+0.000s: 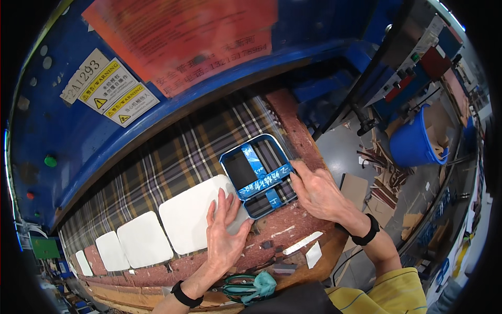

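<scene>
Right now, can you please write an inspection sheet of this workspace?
Surface: worn reddish cutting board under plaid fabric.
Job's things: blue frame die on the fabric; white cut pieces in a row to its left.
Clutter: white scraps; teal cloth at the near edge.
Grips: left hand flat on the nearest white piece; right hand touching the die's right rim.
Cables: green cord beside the cloth.
Surroundings: blue machine behind; blue bucket, offcuts on the floor.
</scene>
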{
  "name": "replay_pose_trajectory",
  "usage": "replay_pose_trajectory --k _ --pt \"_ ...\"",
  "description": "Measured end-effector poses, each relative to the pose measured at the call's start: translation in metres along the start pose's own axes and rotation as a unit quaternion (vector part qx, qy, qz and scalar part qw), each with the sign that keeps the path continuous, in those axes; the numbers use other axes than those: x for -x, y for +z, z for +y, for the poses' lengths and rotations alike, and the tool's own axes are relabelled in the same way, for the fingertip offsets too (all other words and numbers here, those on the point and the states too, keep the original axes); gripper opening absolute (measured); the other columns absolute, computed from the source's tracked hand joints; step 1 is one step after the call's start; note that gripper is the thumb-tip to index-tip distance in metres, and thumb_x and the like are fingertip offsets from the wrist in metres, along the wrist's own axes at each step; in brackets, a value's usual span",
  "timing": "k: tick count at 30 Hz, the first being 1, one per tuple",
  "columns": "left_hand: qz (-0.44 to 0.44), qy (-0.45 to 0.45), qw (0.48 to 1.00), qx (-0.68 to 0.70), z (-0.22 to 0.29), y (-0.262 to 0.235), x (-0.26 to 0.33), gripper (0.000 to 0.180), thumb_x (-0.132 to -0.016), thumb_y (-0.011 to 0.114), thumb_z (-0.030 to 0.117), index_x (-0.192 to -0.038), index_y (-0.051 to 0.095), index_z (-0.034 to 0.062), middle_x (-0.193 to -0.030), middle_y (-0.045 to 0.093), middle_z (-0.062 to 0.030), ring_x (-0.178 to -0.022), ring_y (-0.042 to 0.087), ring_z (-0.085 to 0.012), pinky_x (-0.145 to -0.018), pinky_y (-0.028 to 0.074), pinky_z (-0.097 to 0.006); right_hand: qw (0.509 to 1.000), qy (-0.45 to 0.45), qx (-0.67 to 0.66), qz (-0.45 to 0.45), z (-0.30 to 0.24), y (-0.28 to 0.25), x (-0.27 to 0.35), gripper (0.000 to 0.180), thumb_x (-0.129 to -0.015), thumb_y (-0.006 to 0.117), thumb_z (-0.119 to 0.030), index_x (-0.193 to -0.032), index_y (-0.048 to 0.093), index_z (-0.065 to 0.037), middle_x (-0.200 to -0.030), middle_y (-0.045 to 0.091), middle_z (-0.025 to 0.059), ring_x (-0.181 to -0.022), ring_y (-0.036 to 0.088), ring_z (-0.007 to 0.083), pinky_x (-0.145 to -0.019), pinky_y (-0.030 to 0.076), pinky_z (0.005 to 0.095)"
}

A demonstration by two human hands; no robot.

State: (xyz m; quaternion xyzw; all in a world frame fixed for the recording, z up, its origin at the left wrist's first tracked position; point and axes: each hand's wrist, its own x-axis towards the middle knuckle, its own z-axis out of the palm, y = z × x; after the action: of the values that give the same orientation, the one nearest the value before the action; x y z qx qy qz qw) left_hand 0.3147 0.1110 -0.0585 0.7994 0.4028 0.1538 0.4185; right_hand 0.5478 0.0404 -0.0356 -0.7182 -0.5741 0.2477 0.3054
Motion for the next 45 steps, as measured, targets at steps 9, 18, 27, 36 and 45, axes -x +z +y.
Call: replay_pose_trajectory --k 9,18,27,36,45 --pt "0.016 0.031 0.998 -0.057 0.007 0.000 0.000 0.092 -0.081 0.073 0.008 -0.150 0.012 -0.0010 -0.134 0.052 -0.0233 -0.138 0.034 -0.0296 -0.112 0.030 -0.039 0.997 -0.001 -0.074 0.015 0.000 -0.003 0.004 0.023 -0.096 0.045 -0.008 -0.112 0.048 0.009 -0.054 0.051 0.0226 -0.049 0.058 0.0366 -0.049 0.043 0.0434" --pt "0.034 0.075 0.995 -0.058 0.012 0.005 -0.004 0.093 -0.079 0.075 0.009 -0.151 0.015 0.0060 -0.133 0.053 -0.0248 -0.127 0.050 -0.0312 -0.110 0.035 -0.041 0.995 0.002 -0.099 -0.007 0.009 -0.003 0.001 0.024 -0.095 0.045 -0.007 -0.112 0.047 0.010 -0.055 0.050 0.0238 -0.048 0.056 0.0359 -0.048 0.041 0.0430" --pt "0.069 0.145 0.974 -0.157 0.011 0.009 -0.006 0.075 -0.075 0.076 0.007 -0.142 0.042 0.0056 -0.114 0.066 -0.0165 -0.096 0.068 -0.0262 -0.108 0.033 -0.046 0.995 0.005 -0.095 -0.025 0.009 -0.004 0.002 0.023 -0.095 0.045 -0.006 -0.110 0.047 0.011 -0.057 0.054 0.0244 -0.051 0.059 0.0377 -0.049 0.044 0.0437" --pt "0.057 0.156 0.973 -0.160 0.010 0.006 -0.006 0.075 -0.074 0.076 0.007 -0.141 0.042 0.0018 -0.108 0.068 -0.0192 -0.103 0.066 -0.0281 -0.106 0.036 -0.045 0.997 -0.018 -0.076 -0.010 0.012 -0.001 0.005 0.027 -0.095 0.046 -0.007 -0.112 0.047 0.013 -0.056 0.055 0.0228 -0.049 0.058 0.0364 -0.050 0.044 0.0437" --pt "0.050 0.120 0.983 -0.130 0.010 0.006 -0.005 0.082 -0.074 0.077 0.007 -0.144 0.034 -0.0007 -0.107 0.069 -0.0175 -0.102 0.066 -0.0252 -0.104 0.037 -0.043 0.991 0.024 -0.129 -0.037 0.006 -0.008 0.003 0.028 -0.096 0.049 -0.008 -0.116 0.047 0.010 -0.053 0.054 0.0191 -0.047 0.059 0.0326 -0.047 0.043 0.0399"
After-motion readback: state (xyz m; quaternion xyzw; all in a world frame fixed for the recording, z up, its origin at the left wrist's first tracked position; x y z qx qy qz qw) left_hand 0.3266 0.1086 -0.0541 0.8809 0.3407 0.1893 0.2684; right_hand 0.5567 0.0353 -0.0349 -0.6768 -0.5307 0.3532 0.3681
